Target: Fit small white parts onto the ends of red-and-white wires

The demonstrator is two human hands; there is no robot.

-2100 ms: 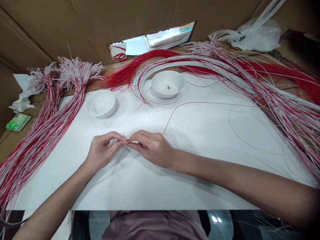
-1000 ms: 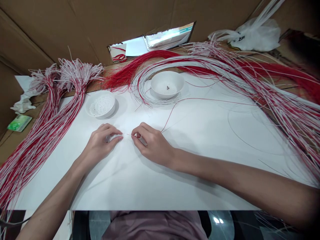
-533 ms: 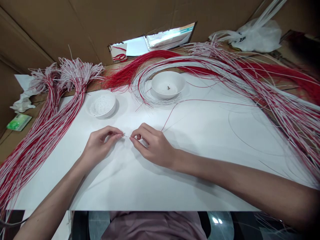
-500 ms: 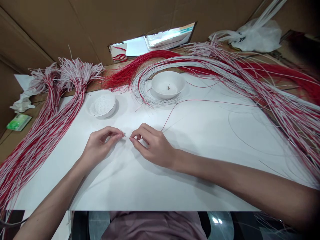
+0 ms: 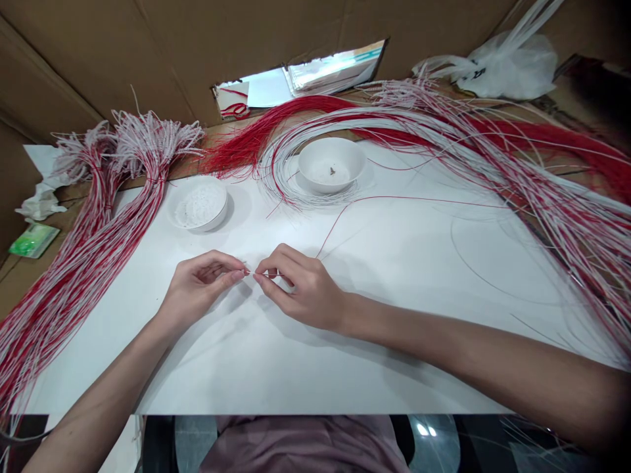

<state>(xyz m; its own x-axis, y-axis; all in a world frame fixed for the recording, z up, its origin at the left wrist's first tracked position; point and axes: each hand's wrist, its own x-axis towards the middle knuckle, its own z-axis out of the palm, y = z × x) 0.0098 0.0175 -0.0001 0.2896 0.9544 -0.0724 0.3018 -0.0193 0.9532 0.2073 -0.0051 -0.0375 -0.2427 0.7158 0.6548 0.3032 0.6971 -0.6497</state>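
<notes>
My left hand (image 5: 200, 286) is closed in a pinch, thumb against forefinger, at the tip of a thin whitish strand. Whether a smaller piece sits between those fingertips is too small to tell. Just to its right, my right hand (image 5: 306, 286) pinches thin red and white wires; the short bit bridging the two sets of fingertips looks white. From behind the right hand a red wire (image 5: 331, 231) runs up and then off to the right across the white tabletop (image 5: 276, 374). Beyond my left hand stands a white bowl (image 5: 223, 213) of tiny white pieces.
A second white bowl (image 5: 306, 179) with a small dark bit inside stands among curved white wires (image 5: 269, 174). Tied red-and-white bundles (image 5: 123, 210) lie left, more wires (image 5: 552, 190) right. Behind are a red bundle (image 5: 241, 144), a plastic bag (image 5: 517, 69) and a cardboard wall (image 5: 123, 52).
My left fingertips have shifted slightly down and right, closer to the right ones. The strand between them now looks thicker and whiter. My right hand has barely moved.
</notes>
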